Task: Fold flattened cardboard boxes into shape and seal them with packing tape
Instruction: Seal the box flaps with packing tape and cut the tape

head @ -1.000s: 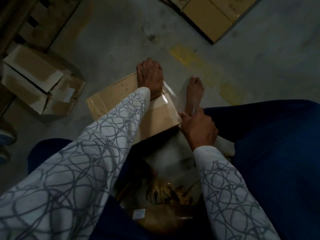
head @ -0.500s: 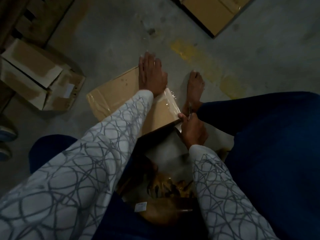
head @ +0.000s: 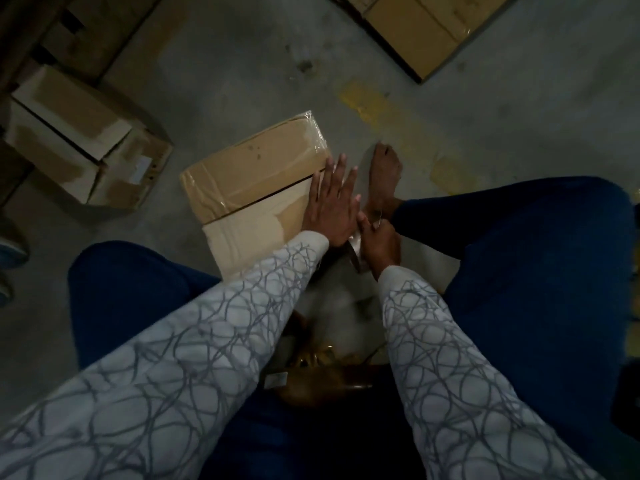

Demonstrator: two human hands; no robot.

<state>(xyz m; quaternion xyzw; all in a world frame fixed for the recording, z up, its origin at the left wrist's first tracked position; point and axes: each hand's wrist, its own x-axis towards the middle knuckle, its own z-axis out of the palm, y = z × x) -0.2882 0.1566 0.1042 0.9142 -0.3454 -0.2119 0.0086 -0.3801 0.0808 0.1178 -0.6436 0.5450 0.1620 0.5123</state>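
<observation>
A brown cardboard box (head: 252, 174) lies on the concrete floor between my knees, its flap seam running across the top. Shiny clear tape covers its far right corner (head: 313, 133) and its left end. My left hand (head: 332, 206) lies flat on the box's right end with the fingers spread. Right beside it, at the box's near right corner, my right hand (head: 379, 240) is closed on a strip of clear packing tape and a thin object I cannot identify. A brown tape roll (head: 322, 379) sits low in front of me, dim and partly hidden by my arms.
An open, taped carton (head: 69, 133) stands on the floor at the left. Flat cardboard sheets (head: 426, 32) lie at the top right. My bare foot (head: 384, 171) rests just right of the box, with my blue-trousered knees on both sides. A shoe (head: 10, 244) shows at the left edge.
My left hand has slid from the box's far edge back to its near right end and flattened out, uncovering the taped far corner. My right hand stays at the near corner.
</observation>
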